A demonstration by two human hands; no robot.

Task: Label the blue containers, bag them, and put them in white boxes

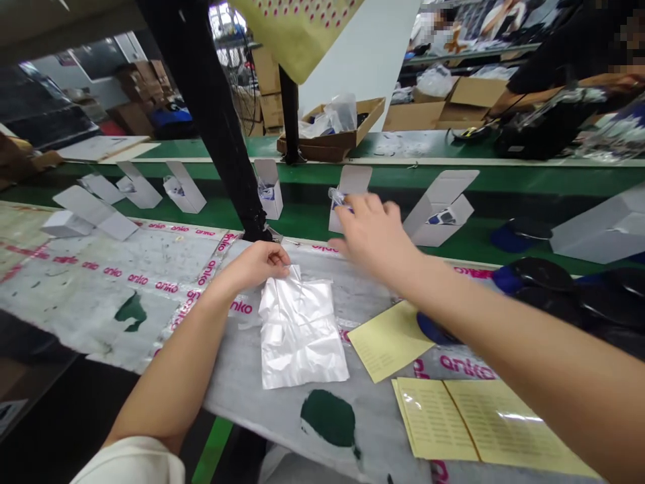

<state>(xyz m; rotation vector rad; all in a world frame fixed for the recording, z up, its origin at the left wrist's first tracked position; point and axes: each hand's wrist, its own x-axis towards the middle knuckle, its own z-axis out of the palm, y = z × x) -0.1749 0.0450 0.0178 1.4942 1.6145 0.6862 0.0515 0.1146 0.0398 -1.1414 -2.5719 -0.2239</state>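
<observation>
My left hand [265, 262] is closed in a pinch at the top edge of a flat, shiny white plastic bag [305, 336] lying on the table. My right hand [375, 225] is over an open white box [355, 180] on the green conveyor, its fingers apart and slightly blurred. Beside those fingertips, clear plastic wrapping [336, 196] with something blue pokes out of the box. The hand covers much of that box, so contact with the contents is unclear. Just right of it stands another open white box [439, 218] with a dark blue and white item inside.
More open white boxes [189, 191] stand along the conveyor [302, 188]. Yellow label sheets [438, 417] lie on the covered table, near several round black-and-blue items [541, 275]. A black post [216, 114] rises at the table's far edge. Across the conveyor are cartons [347, 138] and people.
</observation>
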